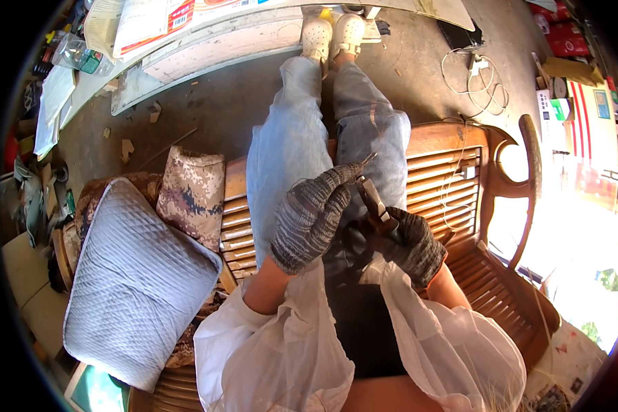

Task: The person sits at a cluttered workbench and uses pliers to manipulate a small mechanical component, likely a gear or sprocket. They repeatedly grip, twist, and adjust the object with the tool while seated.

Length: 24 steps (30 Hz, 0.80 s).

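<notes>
Both my hands wear grey-and-black knitted gloves and are held over my lap. My left hand (310,221) is closed, its fingers stretched toward the knees and pressed together. A small thin pointed piece (369,159) sticks out at its fingertips; its kind is too small to tell. My right hand (412,244) is wrapped round a short hand tool (373,200) with a dark handle and a flat part with a bright metal edge. The tool tilts up toward the left fingertips, close beside them. The right fingers partly hide its handle, so its exact kind is unclear.
I sit on a slatted wooden bench (441,180) with a curved armrest (527,185). A grey quilted pad (141,281) and a camouflage cushion (191,189) lie at my left. A paper-strewn table (213,51) stands ahead. A white cable (491,86) coils on the floor, right.
</notes>
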Motion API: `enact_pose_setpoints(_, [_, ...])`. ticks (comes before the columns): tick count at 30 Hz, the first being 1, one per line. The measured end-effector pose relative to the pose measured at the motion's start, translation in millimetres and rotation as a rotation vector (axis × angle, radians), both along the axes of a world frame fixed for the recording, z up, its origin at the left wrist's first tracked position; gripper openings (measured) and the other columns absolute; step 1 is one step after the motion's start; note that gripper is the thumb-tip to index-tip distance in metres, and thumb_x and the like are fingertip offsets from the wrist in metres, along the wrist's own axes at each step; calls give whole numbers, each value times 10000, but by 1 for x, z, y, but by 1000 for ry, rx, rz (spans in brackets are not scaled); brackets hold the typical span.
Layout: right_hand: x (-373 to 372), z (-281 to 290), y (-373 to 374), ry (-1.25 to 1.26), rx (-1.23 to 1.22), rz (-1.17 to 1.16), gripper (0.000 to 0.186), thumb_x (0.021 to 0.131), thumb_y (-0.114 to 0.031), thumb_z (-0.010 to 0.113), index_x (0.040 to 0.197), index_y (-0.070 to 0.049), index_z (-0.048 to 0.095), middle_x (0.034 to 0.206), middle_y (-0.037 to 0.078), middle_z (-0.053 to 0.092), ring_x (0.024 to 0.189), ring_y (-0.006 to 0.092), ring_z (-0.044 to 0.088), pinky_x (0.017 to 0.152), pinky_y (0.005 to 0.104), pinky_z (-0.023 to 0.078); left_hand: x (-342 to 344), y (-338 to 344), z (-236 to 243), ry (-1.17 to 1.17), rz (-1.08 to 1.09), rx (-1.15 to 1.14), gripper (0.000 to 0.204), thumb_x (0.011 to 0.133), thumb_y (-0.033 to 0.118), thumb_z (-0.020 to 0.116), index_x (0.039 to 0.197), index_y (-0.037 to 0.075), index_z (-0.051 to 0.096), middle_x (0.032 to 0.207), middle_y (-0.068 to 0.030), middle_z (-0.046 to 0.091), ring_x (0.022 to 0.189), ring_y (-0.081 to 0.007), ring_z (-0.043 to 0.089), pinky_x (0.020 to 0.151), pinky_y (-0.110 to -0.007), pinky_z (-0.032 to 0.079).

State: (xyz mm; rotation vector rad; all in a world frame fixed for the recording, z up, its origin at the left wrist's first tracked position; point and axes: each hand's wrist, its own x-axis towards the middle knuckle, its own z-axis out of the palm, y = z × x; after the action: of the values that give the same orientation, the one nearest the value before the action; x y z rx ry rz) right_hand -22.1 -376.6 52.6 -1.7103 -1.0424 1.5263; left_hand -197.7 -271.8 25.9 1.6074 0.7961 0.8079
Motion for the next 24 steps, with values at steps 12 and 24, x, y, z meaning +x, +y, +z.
enact_pose_setpoints(12, [-4,-1,-1,156,89,-403,315,872,-92,647,1161,15,583,990,74,678,915,114,617,824,263,486,-2,-5,0,68,-27,63,197,893,46,528,1061,24,628,993,-120,680,871,-244,658,808,-341,495])
enact_pose_setpoints(24, [-17,13,39,334,221,-674,312,827,-82,647,1119,-4,575,978,48,609,928,152,584,864,284,453,-2,-8,0,100,-181,321,185,846,43,578,1012,31,658,961,-101,668,847,-276,613,773,-356,477])
